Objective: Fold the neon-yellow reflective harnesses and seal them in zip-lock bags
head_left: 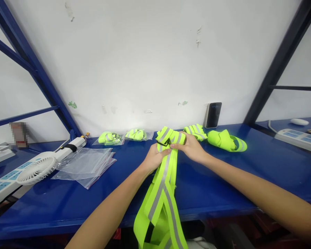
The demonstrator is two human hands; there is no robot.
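Observation:
A neon-yellow reflective strap vest (162,193) with grey stripes hangs from the blue bench (223,186) over its front edge. Its top end is folded at mid-bench, with a black buckle showing. My left hand (153,158) grips the straps just below the fold, fingers closed round them. My right hand (190,147) pinches the folded top from the right side. Both forearms reach in from below.
Two bagged folded vests (109,138) (137,134) lie near the wall, two unbagged folded ones (197,130) (226,141) to the right. A stack of clear zip bags (85,166) and a white fan (37,168) lie left. A dark device (212,114) leans on the wall; power strips sit at both sides.

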